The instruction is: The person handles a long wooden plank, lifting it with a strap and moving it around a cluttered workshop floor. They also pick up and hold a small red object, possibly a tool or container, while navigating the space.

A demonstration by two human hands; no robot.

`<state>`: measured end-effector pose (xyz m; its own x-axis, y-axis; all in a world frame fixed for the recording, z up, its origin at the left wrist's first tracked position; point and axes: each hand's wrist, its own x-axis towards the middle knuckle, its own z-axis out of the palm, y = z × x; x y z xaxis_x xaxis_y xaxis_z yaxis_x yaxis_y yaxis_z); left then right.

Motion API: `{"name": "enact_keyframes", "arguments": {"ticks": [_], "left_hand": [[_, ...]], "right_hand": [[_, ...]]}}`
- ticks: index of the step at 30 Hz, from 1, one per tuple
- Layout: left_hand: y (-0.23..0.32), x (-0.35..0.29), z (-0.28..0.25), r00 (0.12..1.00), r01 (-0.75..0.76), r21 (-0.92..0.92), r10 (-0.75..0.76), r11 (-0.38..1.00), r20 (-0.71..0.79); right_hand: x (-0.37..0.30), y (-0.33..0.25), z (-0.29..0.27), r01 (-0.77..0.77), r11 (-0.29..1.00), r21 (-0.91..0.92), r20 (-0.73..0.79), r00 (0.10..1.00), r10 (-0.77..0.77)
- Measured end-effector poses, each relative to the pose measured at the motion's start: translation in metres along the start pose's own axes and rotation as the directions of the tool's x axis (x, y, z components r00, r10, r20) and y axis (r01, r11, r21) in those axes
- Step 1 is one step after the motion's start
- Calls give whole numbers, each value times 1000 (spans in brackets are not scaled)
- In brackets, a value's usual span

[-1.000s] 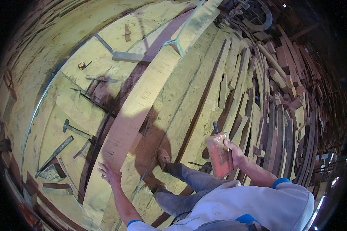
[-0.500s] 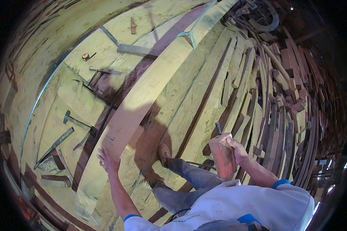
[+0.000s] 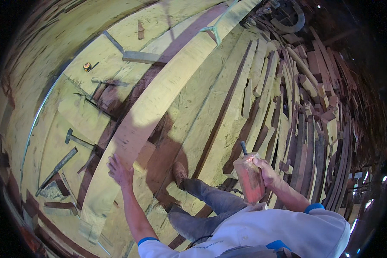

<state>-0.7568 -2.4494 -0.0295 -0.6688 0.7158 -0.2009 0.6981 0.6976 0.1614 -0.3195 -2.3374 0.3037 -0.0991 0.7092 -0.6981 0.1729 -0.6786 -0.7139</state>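
Note:
My left hand (image 3: 121,173) lies with spread fingers on the near part of a long, pale wooden plank (image 3: 159,101), which runs from lower left to the far upper right. Nothing is gripped in it. At the right, near my waist, my right hand (image 3: 265,173) is closed round a cloudy, clear plastic container (image 3: 250,185) with red contents. A dark, slim handle (image 3: 244,148) sticks up out of its top; the lower end of that handle is hidden inside.
Left of the plank lie a hammer (image 3: 78,138), a long-handled tool (image 3: 58,170), a tape measure (image 3: 87,66) and a wooden bar (image 3: 144,57). A pale green strap (image 3: 215,32) loops round the plank's far part. Stacked timber (image 3: 305,129) fills the right side.
The whole view has shifted slightly, with the tools appearing farther left. My left hand stays on the plank, and my right hand keeps the container at nearly the same place.

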Motion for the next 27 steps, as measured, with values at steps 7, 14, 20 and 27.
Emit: {"name": "enact_keyframes", "arguments": {"ticks": [7,14,20,27], "left_hand": [[35,23,-22,996,-75,70,78,995,-45],[55,53,-52,995,-94,169,98,981,-18],[71,67,-50,993,-105,129,112,986,-49],[84,96,-54,999,-27,-32,28,999,25]], "right_hand": [[9,11,-16,-42,998,38,48,998,40],[10,12,-26,-98,984,146,40,995,93],[18,16,-37,-118,972,204,112,989,97],[19,24,-50,-183,942,281,95,982,162]]}}
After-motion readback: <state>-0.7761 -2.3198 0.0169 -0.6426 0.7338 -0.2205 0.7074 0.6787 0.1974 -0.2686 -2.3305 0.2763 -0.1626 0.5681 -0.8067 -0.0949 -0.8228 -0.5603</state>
